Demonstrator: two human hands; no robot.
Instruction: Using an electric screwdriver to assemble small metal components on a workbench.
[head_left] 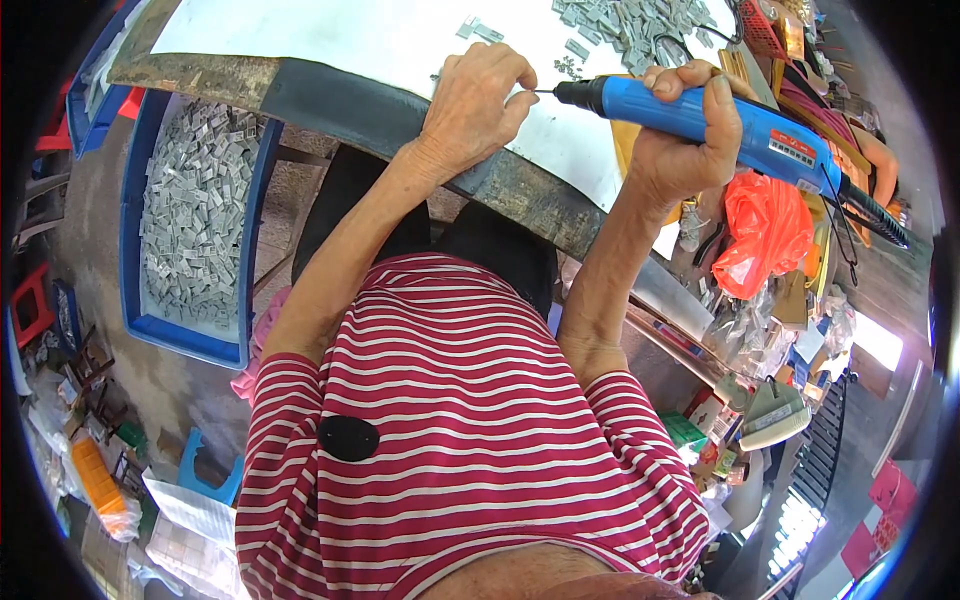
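My right hand is wrapped round a blue electric screwdriver, held almost level above the table, its black nose and thin bit pointing left. At the bit's tip, my left hand has thumb and forefinger closed in a pinch; what they hold, if anything, is hidden by the fingers. Beyond the left hand, a few small grey metal pieces lie on the white table covering. A cluster of tiny dark screws sits just above the screwdriver's nose, close to a heap of grey metal pieces.
A blue tray full of small grey metal parts stands left of the table. On the right hangs a red plastic bag, with a black cord running off the screwdriver's rear. Another person's arm shows at the far right.
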